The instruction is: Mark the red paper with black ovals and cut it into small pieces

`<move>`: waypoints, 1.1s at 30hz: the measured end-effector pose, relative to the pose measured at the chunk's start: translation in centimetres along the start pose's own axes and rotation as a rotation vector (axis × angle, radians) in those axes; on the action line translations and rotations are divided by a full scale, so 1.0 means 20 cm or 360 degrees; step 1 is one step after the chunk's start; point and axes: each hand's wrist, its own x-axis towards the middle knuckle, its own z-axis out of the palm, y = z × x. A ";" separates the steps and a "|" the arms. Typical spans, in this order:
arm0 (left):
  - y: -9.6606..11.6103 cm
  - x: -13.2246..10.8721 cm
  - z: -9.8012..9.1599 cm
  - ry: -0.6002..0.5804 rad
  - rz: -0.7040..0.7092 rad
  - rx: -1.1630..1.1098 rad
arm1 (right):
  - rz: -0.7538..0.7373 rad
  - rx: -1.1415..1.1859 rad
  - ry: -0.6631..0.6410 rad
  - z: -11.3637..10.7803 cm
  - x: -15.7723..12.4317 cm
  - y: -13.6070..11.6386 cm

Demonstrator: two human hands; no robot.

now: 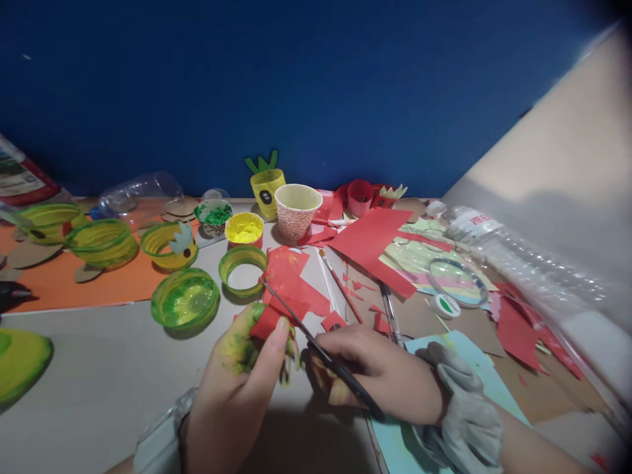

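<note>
My left hand (247, 378), smeared with yellow and green paint, pinches a small piece of red paper (270, 320) between thumb and fingers. In my right hand (372, 368) is a pair of black-handled scissors (320, 352), seen edge-on. Their thin blades point up and left, across the red paper. Whether the blades are parted cannot be made out. Just beyond my hands lies a larger red paper sheet (313, 289), partly covered. A green-and-yellow painted ring (228, 280) and a painted bottle-base dish (168, 309) sit to the left.
Behind stand a patterned paper cup (296, 220), a yellow paint cup (244, 238), a green paint cup (213, 227) and a yellow painted figure (269, 191). Paintbrushes (343, 286), a tape roll (481, 289), red scraps and a clear plastic bottle (533, 257) lie right. Painted rings (101, 253) rest on orange paper (108, 289).
</note>
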 end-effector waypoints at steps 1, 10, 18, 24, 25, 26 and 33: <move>0.00 0.00 0.00 0.0017 -0.0020 -0.0017 | -0.0004 -0.0005 -0.0006 0.00 0.00 0.00; 0.05 -0.01 0.04 0.0106 -0.0073 -0.0143 | -0.0005 -0.0022 0.0009 0.00 0.00 -0.01; 0.05 0.01 0.01 -0.0002 -0.0028 -0.0076 | -0.0005 -0.0031 0.0007 0.00 0.00 -0.01; 0.02 0.01 0.01 -0.0047 -0.0029 -0.0082 | -0.0007 -0.0030 0.0011 0.00 0.01 -0.01; 0.02 0.01 0.01 -0.0029 -0.0022 -0.0074 | -0.0012 -0.0029 0.0010 0.00 0.01 -0.01; 0.03 0.01 0.01 -0.0012 -0.0013 -0.0059 | -0.0017 -0.0028 0.0013 0.00 0.00 -0.01; 0.08 0.02 -0.01 -0.0024 0.0037 0.0047 | -0.0012 -0.0027 0.0028 0.01 0.00 -0.01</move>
